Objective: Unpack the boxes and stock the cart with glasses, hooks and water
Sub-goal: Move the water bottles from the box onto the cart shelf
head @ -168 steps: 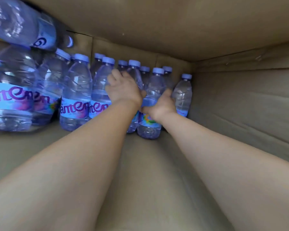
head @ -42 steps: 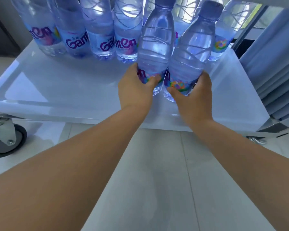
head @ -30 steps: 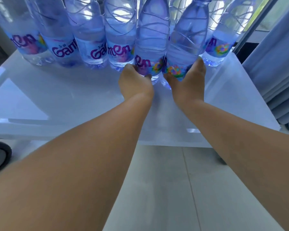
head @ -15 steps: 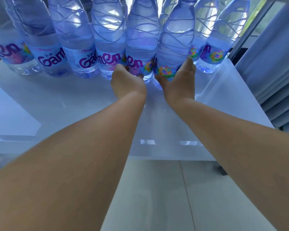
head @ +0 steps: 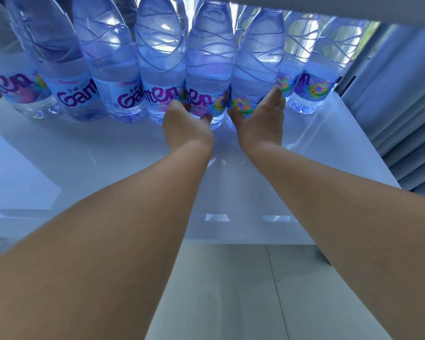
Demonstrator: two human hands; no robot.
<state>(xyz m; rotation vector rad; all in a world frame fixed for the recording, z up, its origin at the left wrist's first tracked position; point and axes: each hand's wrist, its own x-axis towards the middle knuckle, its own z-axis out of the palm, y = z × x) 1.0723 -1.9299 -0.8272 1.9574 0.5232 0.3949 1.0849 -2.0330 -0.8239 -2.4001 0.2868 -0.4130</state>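
Several clear water bottles with purple lettering stand in a row at the back of the white cart shelf [head: 103, 165]. My left hand [head: 185, 127] grips the base of one water bottle [head: 207, 67] in the middle of the row. My right hand [head: 261, 121] grips the bottle [head: 257, 62] right beside it, fingers wrapped up its right side. Both bottles stand upright on the shelf, touching each other and their neighbours. The bottle caps are hidden above the frame.
The underside of an upper cart shelf [head: 329, 8] runs across the top right. A grey pleated curtain [head: 393, 99] hangs close to the cart's right side. Pale floor tiles [head: 231, 295] lie below the shelf's front edge.
Both hands carried two bottles from the cardboard box to the cart, then pushed them back across the shelf into the row. My view has moved in closer.
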